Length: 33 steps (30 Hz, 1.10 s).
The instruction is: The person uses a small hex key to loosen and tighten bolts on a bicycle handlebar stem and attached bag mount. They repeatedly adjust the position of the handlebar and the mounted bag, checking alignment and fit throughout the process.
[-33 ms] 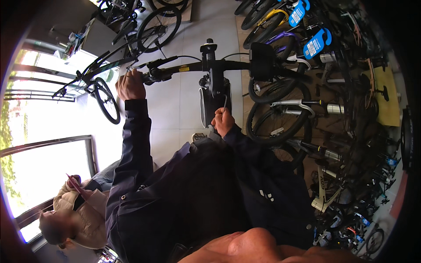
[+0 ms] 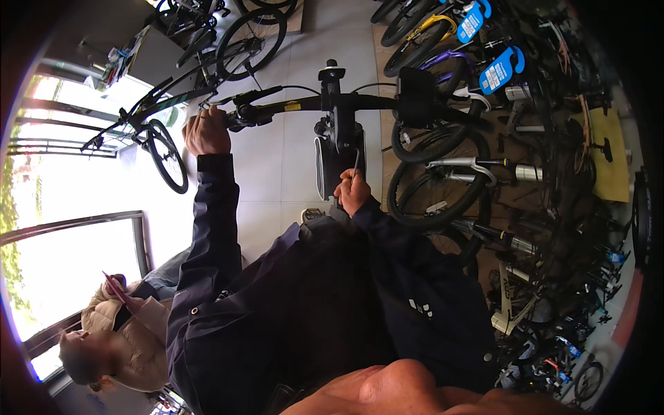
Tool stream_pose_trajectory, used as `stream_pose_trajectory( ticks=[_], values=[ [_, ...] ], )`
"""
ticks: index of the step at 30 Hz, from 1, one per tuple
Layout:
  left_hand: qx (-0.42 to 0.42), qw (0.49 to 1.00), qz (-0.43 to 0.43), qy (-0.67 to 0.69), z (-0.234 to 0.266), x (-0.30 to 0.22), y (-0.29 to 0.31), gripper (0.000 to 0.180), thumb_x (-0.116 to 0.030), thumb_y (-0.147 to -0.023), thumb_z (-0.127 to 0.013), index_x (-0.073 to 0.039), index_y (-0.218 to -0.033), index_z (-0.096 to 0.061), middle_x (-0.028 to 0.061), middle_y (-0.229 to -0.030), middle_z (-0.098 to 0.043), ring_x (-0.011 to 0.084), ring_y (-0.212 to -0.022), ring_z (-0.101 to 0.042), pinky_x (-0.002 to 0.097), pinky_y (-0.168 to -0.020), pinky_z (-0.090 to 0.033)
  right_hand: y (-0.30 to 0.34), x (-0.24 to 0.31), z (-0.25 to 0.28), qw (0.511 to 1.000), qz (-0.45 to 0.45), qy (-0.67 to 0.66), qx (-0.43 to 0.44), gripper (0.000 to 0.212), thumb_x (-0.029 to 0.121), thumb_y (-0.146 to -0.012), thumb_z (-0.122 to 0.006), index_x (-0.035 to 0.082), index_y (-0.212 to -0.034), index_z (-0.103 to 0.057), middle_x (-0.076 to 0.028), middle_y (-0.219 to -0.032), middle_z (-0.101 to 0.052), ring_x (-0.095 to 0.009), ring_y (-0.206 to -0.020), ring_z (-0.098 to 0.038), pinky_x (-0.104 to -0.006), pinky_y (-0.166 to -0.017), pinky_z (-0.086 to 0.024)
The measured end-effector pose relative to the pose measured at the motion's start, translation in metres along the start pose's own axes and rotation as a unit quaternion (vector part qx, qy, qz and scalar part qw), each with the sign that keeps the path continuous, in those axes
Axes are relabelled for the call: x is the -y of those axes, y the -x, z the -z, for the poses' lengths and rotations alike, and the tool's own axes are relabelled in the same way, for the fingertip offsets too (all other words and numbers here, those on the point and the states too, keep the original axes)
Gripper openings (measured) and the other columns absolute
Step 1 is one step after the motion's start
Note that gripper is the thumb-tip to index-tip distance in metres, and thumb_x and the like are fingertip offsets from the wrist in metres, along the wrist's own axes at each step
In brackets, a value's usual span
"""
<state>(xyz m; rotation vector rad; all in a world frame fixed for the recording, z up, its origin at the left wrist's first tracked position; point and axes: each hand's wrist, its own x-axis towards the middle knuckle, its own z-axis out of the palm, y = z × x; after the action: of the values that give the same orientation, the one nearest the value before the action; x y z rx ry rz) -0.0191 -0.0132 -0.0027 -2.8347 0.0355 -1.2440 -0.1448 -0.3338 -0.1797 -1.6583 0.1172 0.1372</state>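
- Head view: the left hand (image 2: 207,133) is curled closed around the left end of a black handlebar (image 2: 304,104), which runs crosswise ahead of the person.
- The right hand (image 2: 353,191) is mostly closed, fingers pinching a thin metal tool (image 2: 357,160) that points up toward the stem (image 2: 340,124) at the bar's middle; whether its tip is seated there, I cannot tell.
- A dark boxy thing (image 2: 416,97) sits toward the bar's right end, its kind unclear.
- To the left, another bike (image 2: 167,155) stands near the window, and a seated-looking person in a beige jacket (image 2: 138,353) holds something flat and reddish (image 2: 120,290).
- To the right, bikes stand in a row, blue tags (image 2: 501,70) hanging among them.
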Motion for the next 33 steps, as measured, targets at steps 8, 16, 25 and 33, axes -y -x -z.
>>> stream_pose_trajectory(
  ticks=[8, 16, 25, 33],
  values=[
    [-0.014, 0.999, 0.023, 0.036, -0.008, 0.003, 0.001, 0.028, -0.027, -0.098, -0.064, -0.011, -0.075, -0.065, 0.0049, -0.074, -0.068, 0.0265, -0.079, -0.065, 0.0413, -0.081, -0.047, -0.006, -0.03, -0.007, 0.962, 0.183, 0.179, -0.099, 0.011, 0.007, -0.102, -0.049, 0.004, -0.112, -0.051, -0.018, -0.093, -0.063, -0.042, -0.078, -0.064, -0.0456, -0.067, -0.051],
    [-0.012, 0.998, 0.053, 0.036, 0.001, -0.003, 0.004, 0.029, -0.027, -0.098, -0.063, -0.01, -0.075, -0.065, 0.0059, -0.073, -0.067, 0.0269, -0.079, -0.065, 0.0402, -0.08, -0.047, -0.021, -0.037, 0.0, 0.948, 0.146, 0.266, -0.1, 0.018, 0.021, -0.104, -0.055, 0.006, -0.113, -0.055, -0.016, -0.091, -0.066, -0.041, -0.08, -0.067, -0.0479, -0.07, -0.052],
    [-0.01, 0.999, 0.027, 0.017, -0.005, 0.003, 0.001, 0.028, -0.027, -0.097, -0.065, -0.011, -0.074, -0.063, 0.006, -0.075, -0.069, 0.0263, -0.081, -0.067, 0.0415, -0.082, -0.048, -0.056, 0.019, 0.047, 0.996, 0.084, 0.023, -0.006, 0.027, 0.029, -0.106, -0.06, 0.005, -0.099, -0.067, -0.002, -0.071, -0.068, -0.012, -0.055, -0.062, -0.0289, -0.053, -0.05],
    [-0.027, 0.998, 0.036, 0.041, -0.003, 0.001, 0.002, 0.026, -0.027, -0.097, -0.065, -0.011, -0.076, -0.065, 0.0066, -0.076, -0.07, 0.0272, -0.082, -0.067, 0.0424, -0.082, -0.048, -0.058, 0.021, 0.054, 0.991, -0.041, -0.114, 0.062, 0.034, 0.032, -0.108, -0.054, 0.004, -0.09, -0.065, -0.003, -0.069, -0.064, -0.008, -0.048, -0.054, -0.0253, -0.046, -0.046]
  ],
)
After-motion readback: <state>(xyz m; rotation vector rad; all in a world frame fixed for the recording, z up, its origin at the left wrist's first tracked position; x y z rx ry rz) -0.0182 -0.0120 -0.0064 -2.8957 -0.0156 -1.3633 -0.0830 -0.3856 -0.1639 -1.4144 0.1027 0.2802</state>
